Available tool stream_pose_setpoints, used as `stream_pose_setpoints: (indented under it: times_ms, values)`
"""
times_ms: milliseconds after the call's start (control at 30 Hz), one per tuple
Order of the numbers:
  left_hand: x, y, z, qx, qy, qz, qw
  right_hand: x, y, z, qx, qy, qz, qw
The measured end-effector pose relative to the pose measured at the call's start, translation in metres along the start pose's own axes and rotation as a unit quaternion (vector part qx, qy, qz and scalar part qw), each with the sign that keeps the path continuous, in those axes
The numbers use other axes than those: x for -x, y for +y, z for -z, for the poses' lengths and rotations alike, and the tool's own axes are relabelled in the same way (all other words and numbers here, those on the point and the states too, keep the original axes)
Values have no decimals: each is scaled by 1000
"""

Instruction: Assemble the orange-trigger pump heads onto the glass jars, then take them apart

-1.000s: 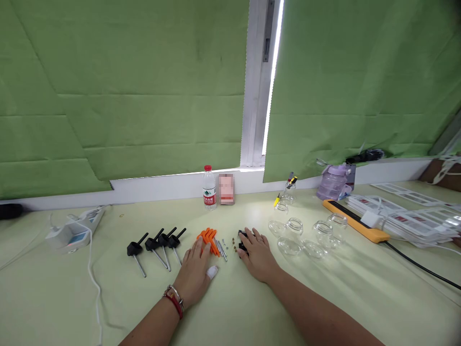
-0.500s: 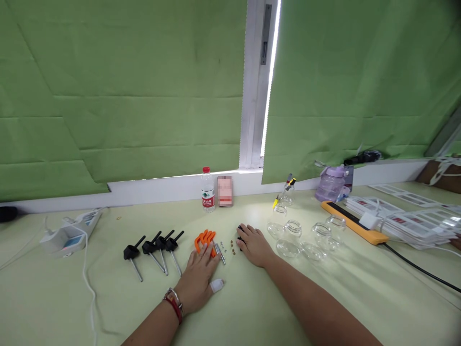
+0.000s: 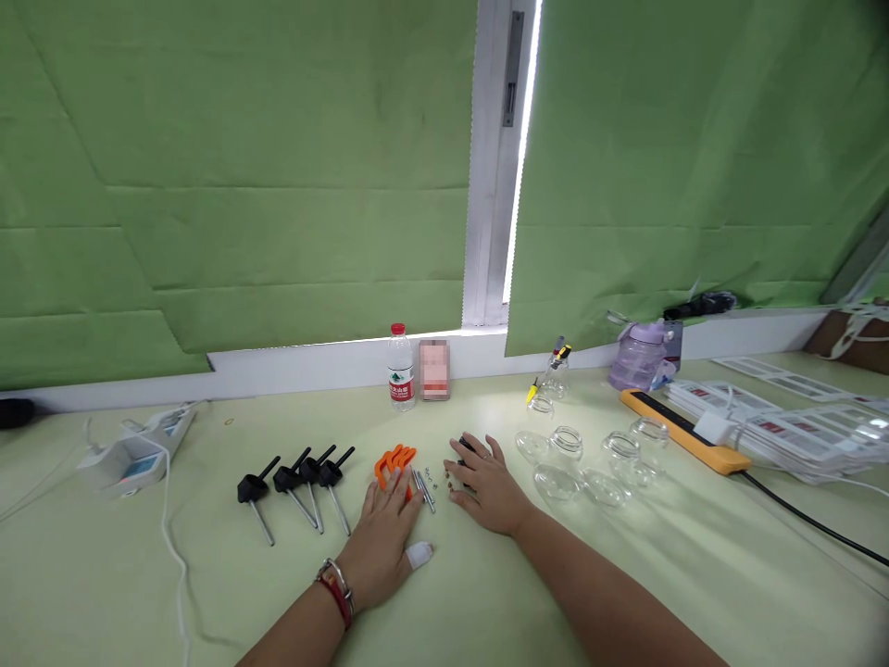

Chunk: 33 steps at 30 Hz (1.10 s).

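My left hand (image 3: 384,547) lies open with spread fingers, its fingertips on the near end of several curved orange pieces (image 3: 394,459). White tape wraps its thumb. Thin metal rods (image 3: 423,489) lie just right of those fingers, with tiny silver parts (image 3: 429,475) beside them. My right hand (image 3: 490,486) is open too, fingers spread over small black parts (image 3: 465,454) that it mostly covers. Small brass-coloured pieces (image 3: 448,482) sit by its fingertips and thumb. Left of my left hand are several black cup-shaped pieces (image 3: 286,478) with handles and metal shafts.
Clear glass jars (image 3: 566,443) and lids stand on the right. Behind are a red-capped water bottle (image 3: 401,375) and a pink box (image 3: 434,371). A purple jug (image 3: 635,357), an orange power strip (image 3: 684,431) and stacked sheets (image 3: 778,421) lie far right. A white cable (image 3: 170,537) runs down the left.
My left hand has slid slightly right and nearer, its fingers flatter over the orange pieces. My right hand shifted up, then back down, and its fingers are now spread wider.
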<state>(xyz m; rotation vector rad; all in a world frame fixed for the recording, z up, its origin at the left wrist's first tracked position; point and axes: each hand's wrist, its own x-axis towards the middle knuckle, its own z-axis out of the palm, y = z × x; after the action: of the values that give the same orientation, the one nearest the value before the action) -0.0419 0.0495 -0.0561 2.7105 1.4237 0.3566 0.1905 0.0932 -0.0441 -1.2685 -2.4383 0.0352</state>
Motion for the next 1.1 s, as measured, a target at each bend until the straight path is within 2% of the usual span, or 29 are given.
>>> stream_pose_setpoints:
  times_ms: [200, 433, 600, 800, 1100]
  values:
    - [-1, 6, 1, 6, -37, -30, 999, -7, -4, -6, 12, 0, -19, 1000]
    - [-3, 11, 2, -4, -31, -45, 999, -13, -4, -13, 27, 18, -46, 998]
    - [-2, 19, 7, -31, -18, -45, 998, -9, -3, -12, 22, 36, 17, 999]
    - [1, 29, 10, -46, -41, -24, 998, -3, -9, -11, 21, 26, 120, 992]
    - [-1, 26, 9, -28, -54, -27, 998, -4, -14, -12, 29, -2, 118, 993]
